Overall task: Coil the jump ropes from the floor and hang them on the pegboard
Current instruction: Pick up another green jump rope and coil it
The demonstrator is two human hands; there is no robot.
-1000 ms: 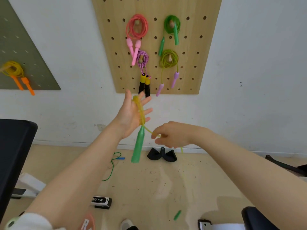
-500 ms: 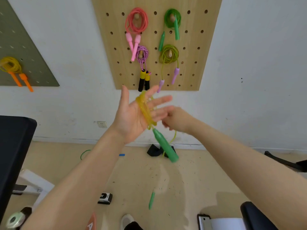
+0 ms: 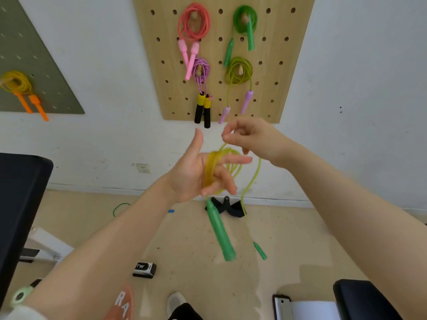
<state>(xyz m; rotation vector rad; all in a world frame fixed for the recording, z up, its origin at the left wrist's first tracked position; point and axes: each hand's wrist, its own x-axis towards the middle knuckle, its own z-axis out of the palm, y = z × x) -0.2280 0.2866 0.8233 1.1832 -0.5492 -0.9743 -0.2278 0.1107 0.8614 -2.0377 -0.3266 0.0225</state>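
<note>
Floor (image 3: pixel 189 232): pale beige, smooth, flecked with small dark specks, filling the lower frame. Wall (image 3: pixel 358 88): white, scuffed, with a socket (image 3: pixel 143 168) at centre left.

Pegboard (image 3: pixel 291 72): light wood, rows of round holes, upper centre; four coiled ropes hang from its pegs. Grey board (image 3: pixel 57 88), upper left, carries a yellow coil with orange handles.

Rope (image 3: pixel 211 168): translucent yellow-green cord, mid-frame, looped in several turns round the fingers of the left hand (image 3: pixel 196 172), palm spread, fingers straight. Right hand (image 3: pixel 251 137), just above, pinches the cord between curled fingertips. Two green plastic handles (image 3: pixel 220 234), tapered, dangle below over the floor.

Black pad (image 3: pixel 225 205) at the wall base.
</note>
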